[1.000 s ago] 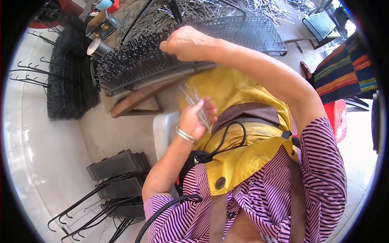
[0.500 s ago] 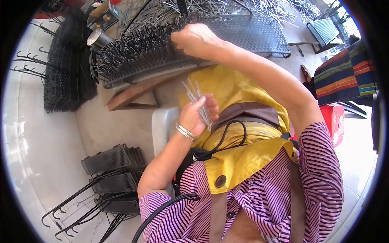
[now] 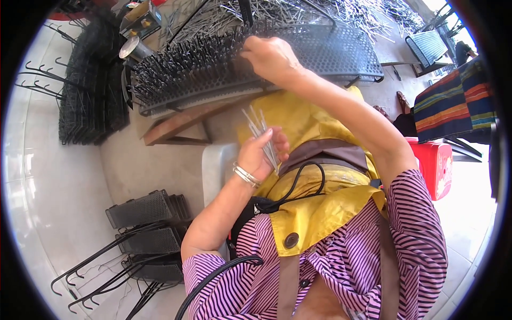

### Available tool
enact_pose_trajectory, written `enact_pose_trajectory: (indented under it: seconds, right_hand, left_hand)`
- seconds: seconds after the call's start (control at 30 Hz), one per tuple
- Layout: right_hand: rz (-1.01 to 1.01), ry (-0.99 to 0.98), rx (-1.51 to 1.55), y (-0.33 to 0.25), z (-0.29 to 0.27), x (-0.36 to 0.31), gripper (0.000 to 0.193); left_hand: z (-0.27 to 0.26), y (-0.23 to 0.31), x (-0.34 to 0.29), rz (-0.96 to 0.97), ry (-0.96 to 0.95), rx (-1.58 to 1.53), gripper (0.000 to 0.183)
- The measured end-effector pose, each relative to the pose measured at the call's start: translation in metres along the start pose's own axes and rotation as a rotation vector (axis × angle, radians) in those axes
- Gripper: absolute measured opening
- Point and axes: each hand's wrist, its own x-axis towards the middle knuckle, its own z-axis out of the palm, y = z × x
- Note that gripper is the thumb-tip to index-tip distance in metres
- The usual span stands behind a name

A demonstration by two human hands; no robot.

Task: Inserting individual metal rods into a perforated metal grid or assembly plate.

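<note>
A long black perforated metal panel (image 3: 320, 53) lies across a wooden support in front of me. Dark thin rods (image 3: 192, 66) stand upright, packed close together, in the holes of its left and middle part; its right part shows bare holes. At the edge of these rods is my right hand (image 3: 272, 56), its fingers pinched together; whatever is between them is too small or hidden to name. Lower down, over my yellow apron (image 3: 314, 117), my left hand (image 3: 264, 149) is closed around several thin silver metal rods (image 3: 258, 125) that point up and outward.
Loose metal rods (image 3: 213, 24) lie heaped behind the panel. Stacked black mesh racks with hooks (image 3: 85, 101) stand at the left, more (image 3: 149, 240) at lower left. A red box (image 3: 429, 168) and striped cloth (image 3: 453, 101) are at the right. A tin can (image 3: 136, 49) stands by the panel's left end.
My right hand has moved slightly right and down along the edge of the upright rods. My left hand keeps its hold on the silver rods, almost unmoved.
</note>
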Motion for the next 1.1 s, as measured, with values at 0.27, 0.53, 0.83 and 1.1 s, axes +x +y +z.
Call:
enact_pose_trajectory:
  seconds: [0.27, 0.53, 0.83, 1.1]
  right_hand:
    - [0.436, -0.455, 0.608, -0.017, -0.033, -0.057, 0.013]
    - [0.839, -0.455, 0.882, -0.021, -0.050, -0.067, 0.006]
    - [0.625, 0.153, 0.811, 0.003, -0.048, -0.031, 0.008]
    - [0.363, 0.190, 0.652, 0.000, -0.016, -0.015, 0.007]
  left_hand:
    - [0.007, 0.005, -0.003, 0.037, -0.127, -0.008, 0.023]
    - [0.013, 0.005, -0.006, 0.077, -0.111, 0.176, 0.027]
    - [-0.004, 0.002, 0.001, 0.078, 0.019, -0.001, 0.021]
    - [-0.001, 0.003, -0.003, 0.023, 0.017, -0.025, 0.019]
